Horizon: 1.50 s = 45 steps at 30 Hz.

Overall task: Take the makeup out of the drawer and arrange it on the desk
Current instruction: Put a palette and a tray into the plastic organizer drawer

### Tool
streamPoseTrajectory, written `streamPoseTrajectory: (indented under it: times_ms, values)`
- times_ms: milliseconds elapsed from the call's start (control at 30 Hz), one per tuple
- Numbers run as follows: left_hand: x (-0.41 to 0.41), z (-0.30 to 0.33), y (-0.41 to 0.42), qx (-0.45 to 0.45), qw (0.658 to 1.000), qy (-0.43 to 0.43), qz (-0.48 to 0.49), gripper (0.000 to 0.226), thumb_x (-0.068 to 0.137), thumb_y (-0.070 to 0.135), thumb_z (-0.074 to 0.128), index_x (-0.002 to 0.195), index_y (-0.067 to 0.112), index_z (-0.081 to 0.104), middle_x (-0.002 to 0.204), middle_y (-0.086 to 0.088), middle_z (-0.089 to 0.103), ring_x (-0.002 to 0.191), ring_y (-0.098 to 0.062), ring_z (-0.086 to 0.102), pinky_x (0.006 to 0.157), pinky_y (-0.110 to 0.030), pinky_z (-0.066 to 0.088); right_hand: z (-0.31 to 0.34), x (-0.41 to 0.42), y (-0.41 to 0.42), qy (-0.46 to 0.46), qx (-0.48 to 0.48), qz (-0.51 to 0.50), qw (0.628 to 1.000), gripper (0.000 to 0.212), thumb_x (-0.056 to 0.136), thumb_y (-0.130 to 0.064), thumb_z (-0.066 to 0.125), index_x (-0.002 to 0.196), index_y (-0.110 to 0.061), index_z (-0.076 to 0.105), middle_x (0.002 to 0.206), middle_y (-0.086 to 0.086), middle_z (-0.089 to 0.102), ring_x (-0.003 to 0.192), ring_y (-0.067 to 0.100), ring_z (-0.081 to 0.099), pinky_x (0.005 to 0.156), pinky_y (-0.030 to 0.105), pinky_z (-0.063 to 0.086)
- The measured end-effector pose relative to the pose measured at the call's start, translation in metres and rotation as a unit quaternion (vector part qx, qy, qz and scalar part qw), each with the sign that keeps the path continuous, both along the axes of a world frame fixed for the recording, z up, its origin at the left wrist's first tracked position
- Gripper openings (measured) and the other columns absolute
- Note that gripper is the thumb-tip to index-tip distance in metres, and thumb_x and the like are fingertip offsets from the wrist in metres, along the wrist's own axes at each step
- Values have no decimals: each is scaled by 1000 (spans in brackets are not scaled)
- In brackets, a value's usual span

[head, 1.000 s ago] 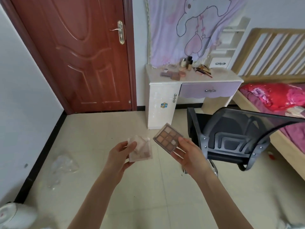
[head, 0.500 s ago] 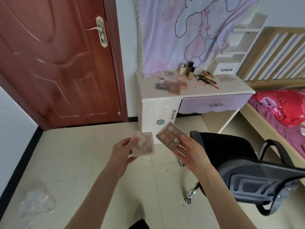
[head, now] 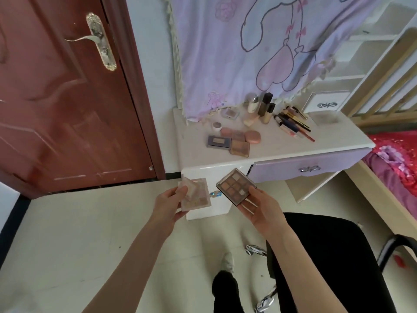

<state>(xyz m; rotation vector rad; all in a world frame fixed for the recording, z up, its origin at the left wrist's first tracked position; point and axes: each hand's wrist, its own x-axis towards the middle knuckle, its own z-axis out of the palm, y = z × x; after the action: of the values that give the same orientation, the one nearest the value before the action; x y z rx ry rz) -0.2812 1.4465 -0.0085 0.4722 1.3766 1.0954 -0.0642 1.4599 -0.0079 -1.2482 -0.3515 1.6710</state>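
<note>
My left hand point(head: 168, 205) grips a pale pink square palette point(head: 198, 195) by its left edge. In my right hand point(head: 261, 207) I hold a dark eyeshadow palette point(head: 234, 187) with brown pans, tilted toward me. Both palettes hover in front of the white desk point(head: 277, 144), just below its front edge. The desk's purple drawer point(head: 309, 167) has a bow handle and looks almost closed. Makeup lies on the desk top: flat palettes and compacts point(head: 234, 141), bottles point(head: 261, 106) and a heap of pencils and brushes point(head: 293, 123).
A black office chair point(head: 334, 256) stands at my right, in front of the desk. A red-brown door point(head: 63, 98) is to the left. A purple cartoon cloth point(head: 248, 46) hangs over the desk's back. A bed with red bedding point(head: 397, 159) runs along the right.
I have walked closer to the desk; it now fills the upper middle. The chair has slid to my lower right. Both hands hold the same palettes as before.
</note>
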Motion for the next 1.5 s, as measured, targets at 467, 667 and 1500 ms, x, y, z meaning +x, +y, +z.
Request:
streamPoseTrajectory:
  times_ms: [467,667,1500]
  values:
    - [50,-44,237,-61,992,17,110,35,94,16,52,124,-2,49,112,-15,57,99,-26,54,79,-34,46,-18,49,270,-50,-45,66,996,10,93,-4,50,98,-1,58,84,13,66,73,23,66,55,29,57]
    - [44,-73,302,-121,982,26,142,35,97,13,46,127,-4,48,124,-22,54,99,-27,50,92,-41,43,-41,48,344,-112,-92,67,987,8,94,-3,49,99,-4,55,88,16,61,79,28,61,71,37,52]
    - [1,-135,418,-206,952,225,20,24,96,20,46,74,15,55,84,-10,58,84,-28,55,88,-43,48,-122,26,452,-310,-223,59,922,14,87,-9,60,78,-19,57,72,2,67,60,14,68,60,27,59]
